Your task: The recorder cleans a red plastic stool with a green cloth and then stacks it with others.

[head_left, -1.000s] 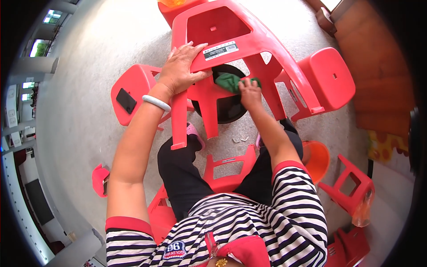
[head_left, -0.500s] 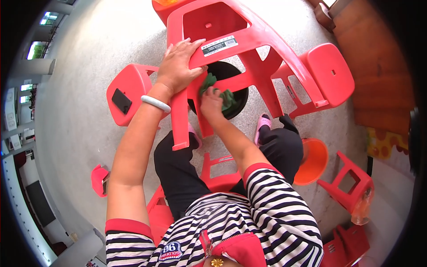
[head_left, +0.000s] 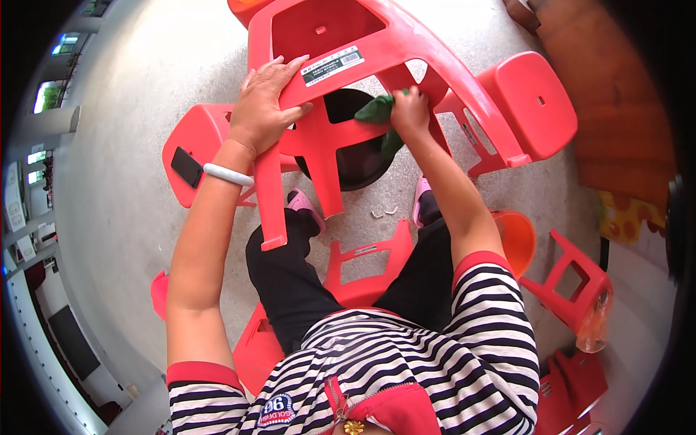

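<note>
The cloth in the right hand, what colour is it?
Green: the cloth shows best in the head view.

A green cloth [head_left: 380, 116] lies bunched against an upturned red plastic stool [head_left: 348, 87].

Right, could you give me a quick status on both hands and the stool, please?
Left hand flat on upturned red stool, steadying it. Right hand grips green cloth against a stool leg. Black bucket beneath; nothing in the way.
</note>
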`<state>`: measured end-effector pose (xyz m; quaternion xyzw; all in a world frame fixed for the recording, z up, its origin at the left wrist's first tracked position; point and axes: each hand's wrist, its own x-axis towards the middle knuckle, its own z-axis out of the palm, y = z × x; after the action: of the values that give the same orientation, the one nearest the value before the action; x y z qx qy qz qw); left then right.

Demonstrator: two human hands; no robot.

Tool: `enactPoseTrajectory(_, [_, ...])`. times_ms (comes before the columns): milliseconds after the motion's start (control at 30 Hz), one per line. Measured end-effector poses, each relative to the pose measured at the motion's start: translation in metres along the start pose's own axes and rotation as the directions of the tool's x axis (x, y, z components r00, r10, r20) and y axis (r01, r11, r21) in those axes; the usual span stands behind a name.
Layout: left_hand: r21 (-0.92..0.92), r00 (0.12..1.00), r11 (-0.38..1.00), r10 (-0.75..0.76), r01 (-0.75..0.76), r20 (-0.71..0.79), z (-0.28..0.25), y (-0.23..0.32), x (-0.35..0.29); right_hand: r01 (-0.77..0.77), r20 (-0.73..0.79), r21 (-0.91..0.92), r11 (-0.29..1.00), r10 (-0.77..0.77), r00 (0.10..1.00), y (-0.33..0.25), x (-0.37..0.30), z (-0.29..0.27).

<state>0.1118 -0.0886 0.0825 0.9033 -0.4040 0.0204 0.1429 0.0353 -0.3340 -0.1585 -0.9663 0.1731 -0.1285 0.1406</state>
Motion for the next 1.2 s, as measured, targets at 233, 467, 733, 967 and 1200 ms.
enactPoseTrajectory(233, [-0.169, 1.0, 0.986, 0.008, -0.008, 0.0, 0.004, 0.023, 0.019, 0.084, -0.345, 0.108, 0.991, -0.042, 0.938, 0.034, 0.143, 0.043])
enactPoseTrajectory(467, [-0.095, 0.998, 0.994, -0.059, 0.061, 0.028, -0.011, 0.005, -0.001, 0.131, -0.138, 0.476, 0.87, -0.073, 0.988, -0.034, 0.105, 0.061])
enactPoseTrajectory(733, [-0.004, 0.997, 0.998, -0.067, 0.066, -0.027, -0.002, 0.006, -0.001, 0.248, 0.1, -0.364, 0.898, -0.227, 0.969, -0.004, 0.023, 0.047])
enactPoseTrajectory(967, [-0.024, 0.997, 0.997, -0.067, 0.067, -0.033, -0.001, 0.004, -0.002, 0.121, 0.209, -0.257, 0.959, -0.067, 0.976, 0.017, -0.077, -0.008])
enactPoseTrajectory(1200, [-0.001, 0.995, 0.996, -0.091, 0.092, -0.047, 0.002, 0.007, -0.002, -0.164, 0.242, 0.014, 0.986, 0.155, 0.958, 0.026, -0.113, -0.033])
